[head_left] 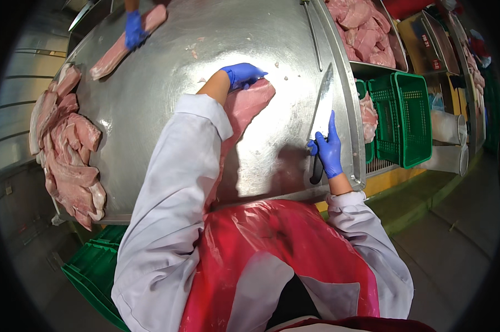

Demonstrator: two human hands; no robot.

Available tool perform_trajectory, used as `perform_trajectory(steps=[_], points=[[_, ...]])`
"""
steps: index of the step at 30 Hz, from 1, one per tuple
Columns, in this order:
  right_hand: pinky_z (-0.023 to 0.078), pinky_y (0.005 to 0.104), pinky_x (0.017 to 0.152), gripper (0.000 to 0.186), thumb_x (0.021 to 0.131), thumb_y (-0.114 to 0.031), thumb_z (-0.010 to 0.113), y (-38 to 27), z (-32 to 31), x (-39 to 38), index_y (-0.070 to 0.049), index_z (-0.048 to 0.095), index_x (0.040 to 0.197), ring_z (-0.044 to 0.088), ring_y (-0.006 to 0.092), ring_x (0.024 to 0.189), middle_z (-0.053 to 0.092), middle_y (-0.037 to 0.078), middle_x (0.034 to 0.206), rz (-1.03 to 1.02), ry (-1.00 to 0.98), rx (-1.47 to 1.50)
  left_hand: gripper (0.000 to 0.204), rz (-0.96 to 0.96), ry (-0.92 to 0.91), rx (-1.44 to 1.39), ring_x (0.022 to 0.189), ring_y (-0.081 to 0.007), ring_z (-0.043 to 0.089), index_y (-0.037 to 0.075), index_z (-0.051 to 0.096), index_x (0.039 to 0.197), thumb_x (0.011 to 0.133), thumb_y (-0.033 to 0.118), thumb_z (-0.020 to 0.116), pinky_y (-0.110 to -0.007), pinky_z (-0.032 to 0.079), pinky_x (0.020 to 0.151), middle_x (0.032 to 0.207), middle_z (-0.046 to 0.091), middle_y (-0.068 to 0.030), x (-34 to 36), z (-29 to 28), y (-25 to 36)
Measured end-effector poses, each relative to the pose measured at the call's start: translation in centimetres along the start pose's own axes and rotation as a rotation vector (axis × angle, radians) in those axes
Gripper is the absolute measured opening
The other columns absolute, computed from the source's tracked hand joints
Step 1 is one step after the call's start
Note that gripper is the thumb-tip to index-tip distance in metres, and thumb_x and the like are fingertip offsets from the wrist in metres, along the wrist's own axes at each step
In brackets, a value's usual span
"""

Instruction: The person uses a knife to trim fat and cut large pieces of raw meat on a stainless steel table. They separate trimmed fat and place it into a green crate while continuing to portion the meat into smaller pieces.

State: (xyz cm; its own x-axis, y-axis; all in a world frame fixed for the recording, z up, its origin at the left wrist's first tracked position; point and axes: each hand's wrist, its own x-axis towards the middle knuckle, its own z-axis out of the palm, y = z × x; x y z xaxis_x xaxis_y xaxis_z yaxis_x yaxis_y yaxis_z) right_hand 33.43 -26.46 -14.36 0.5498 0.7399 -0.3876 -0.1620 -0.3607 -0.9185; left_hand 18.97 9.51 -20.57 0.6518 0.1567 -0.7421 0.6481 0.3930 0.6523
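A long piece of pale pink meat (249, 105), which looks like pork loin, lies on the steel table (167, 124) in front of me. Blue-gloved, my left hand (242, 75) is closed at its far end, with the fingers curled over the edge. My left sleeve hides part of the meat's near stretch. On the right, my right hand (329, 154), also in a blue glove, holds a knife (322, 108) where the blade meets the black handle. The index finger stretches along the blade, whose tip points away from me. Blade and meat are apart.
Several meat pieces (73, 149) are heaped at the table's left edge. At the far left another person's gloved hand (134, 30) rests on a long meat piece (114, 58). A thin steel rod (314, 39) lies far right, near a meat-filled tray (363, 27) and green crates (402, 119).
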Motion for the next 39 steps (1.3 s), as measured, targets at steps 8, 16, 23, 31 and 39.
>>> perform_trajectory(steps=[8, 16, 23, 31, 39], points=[[0.047, 0.0264, 0.051, 0.082, 0.096, 0.005, 0.048, 1.1, 0.4, 1.8, -0.02, 0.009, 0.163, 0.056, 0.0124, 0.058, 0.062, 0.007, 0.084, 0.014, 0.006, 0.064, 0.019, 0.278, -0.023, 0.635, 0.08, -0.0104, 0.059, 0.007, 0.074, 0.097, 0.093, 0.024, 0.067, -0.029, 0.05, 0.076, 0.085, 0.068, -0.0005, -5.4, 2.1, 1.6], [0.05, 0.0252, 0.052, 0.082, 0.095, -0.002, 0.053, -0.9, 4.6, 3.4, -0.02, 0.012, 0.163, 0.057, 0.0096, 0.061, 0.061, 0.003, 0.082, -0.024, -0.178, 0.082, 0.023, 0.391, 0.415, 0.345, 0.077, -0.0112, 0.06, 0.001, 0.07, 0.097, 0.097, 0.024, 0.065, -0.029, 0.05, 0.076, 0.082, 0.068, -0.0035, -7.9, -2.2, -2.3], [0.057, 0.0336, 0.059, 0.08, 0.095, -0.012, 0.056, -6.6, 15.5, 8.9, -0.021, 0.014, 0.163, 0.067, 0.0193, 0.065, 0.067, 0.014, 0.082, -0.085, -0.27, -0.095, 0.023, 0.477, 0.536, 0.486, 0.076, -0.0112, 0.056, 0.001, 0.069, 0.095, 0.097, 0.023, 0.064, -0.03, 0.048, 0.075, 0.081, 0.065, -0.003, -12.3, -1.0, -0.9], [0.057, 0.0378, 0.062, 0.072, 0.098, -0.013, 0.05, -5.7, 13.4, 1.7, -0.018, 0.017, 0.162, 0.067, 0.0222, 0.064, 0.068, 0.017, 0.082, -0.049, -0.551, -0.347, 0.024, 0.493, 0.559, 0.448, 0.072, -0.0136, 0.055, 0.0, 0.068, 0.091, 0.096, 0.023, 0.065, -0.031, 0.047, 0.072, 0.078, 0.064, -0.0064, -11.7, -0.6, 0.1], [0.057, 0.0373, 0.062, 0.07, 0.099, -0.016, 0.048, -7.4, 17.8, 8.5, -0.018, 0.018, 0.162, 0.068, 0.0246, 0.063, 0.068, 0.019, 0.081, -0.061, -0.419, -0.405, 0.025, 0.63, 0.524, 0.594, 0.069, -0.0121, 0.051, 0.0, 0.067, 0.089, 0.096, 0.025, 0.065, -0.031, 0.046, 0.068, 0.074, 0.061, -0.0051, -11.3, 0.7, 1.5]])
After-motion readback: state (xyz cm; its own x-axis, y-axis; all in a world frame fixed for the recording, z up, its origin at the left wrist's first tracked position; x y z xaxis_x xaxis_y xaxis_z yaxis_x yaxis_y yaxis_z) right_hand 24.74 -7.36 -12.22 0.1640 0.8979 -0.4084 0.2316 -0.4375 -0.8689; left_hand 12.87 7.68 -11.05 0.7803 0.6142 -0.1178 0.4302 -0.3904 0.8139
